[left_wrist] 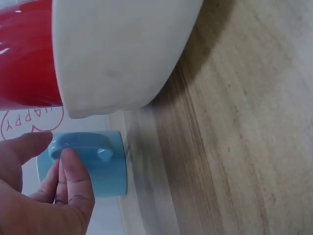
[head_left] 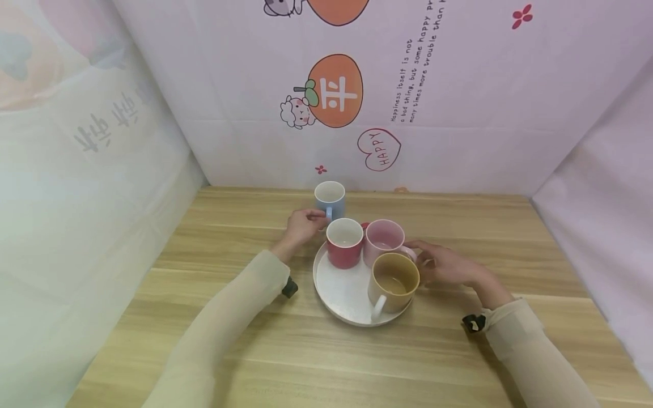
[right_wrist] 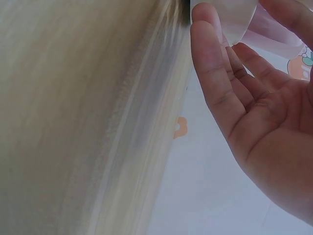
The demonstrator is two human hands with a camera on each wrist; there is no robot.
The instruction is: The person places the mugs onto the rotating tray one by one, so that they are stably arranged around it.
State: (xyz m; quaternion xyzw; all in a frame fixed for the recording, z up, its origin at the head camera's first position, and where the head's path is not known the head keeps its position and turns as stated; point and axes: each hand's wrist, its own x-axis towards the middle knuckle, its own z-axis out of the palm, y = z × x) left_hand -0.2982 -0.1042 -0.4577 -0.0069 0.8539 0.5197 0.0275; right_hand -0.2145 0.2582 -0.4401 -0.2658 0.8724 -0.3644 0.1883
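Note:
My left hand (head_left: pixel 304 225) reaches to the handle of a light blue mug (head_left: pixel 329 195), which stands on the table behind the plate. In the left wrist view, thumb and forefinger pinch the upper part of the handle (left_wrist: pixel 80 141). A round white plate (head_left: pixel 343 294) bears a red mug (head_left: pixel 344 252), a pink mug (head_left: pixel 380 241) and a yellow mug (head_left: pixel 393 283) with a white handle. Beside the pink mug's handle and the plate's right edge is my right hand (head_left: pixel 445 265), its fingers loosely bent. Whether they touch the mug cannot be told.
The wood-grain table (head_left: pixel 285 351) carries everything. A white printed cloth (head_left: pixel 459 141) hangs directly behind its far edge, close to the blue mug. More pale cloth (head_left: pixel 102 187) closes off the left side, and another sheet hangs at the right.

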